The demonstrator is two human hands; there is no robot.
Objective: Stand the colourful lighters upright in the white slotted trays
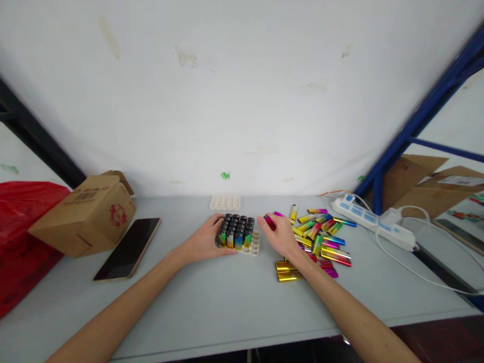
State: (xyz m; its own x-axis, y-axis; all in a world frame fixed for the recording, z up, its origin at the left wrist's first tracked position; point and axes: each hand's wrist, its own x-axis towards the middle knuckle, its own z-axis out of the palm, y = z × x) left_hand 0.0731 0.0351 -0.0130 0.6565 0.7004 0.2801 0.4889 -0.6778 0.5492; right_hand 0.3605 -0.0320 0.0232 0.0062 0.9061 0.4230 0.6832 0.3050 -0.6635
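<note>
A white tray [255, 244] with round cells stands on the table, holding several upright lighter-like cases [238, 237] with black tops and shiny rainbow sides. The tray's right-hand cells are bare. My left hand [208, 236] is wrapped round the left side of the tray and the cases in it. Just right of the tray, my right hand [279, 233] pinches a magenta lighter-like case [269, 222], tilted and partly hidden by the fingers. Beside and behind that hand lies a loose pile of metallic cases [317, 244] in gold, magenta, green and blue.
A second white tray [225, 202] lies flat near the wall. To the left are a phone [128, 249], a cardboard box [86, 214] and a red bag [26, 237]. At right, a power strip [372, 222] with white cables borders the pile, beside a blue frame [423, 111].
</note>
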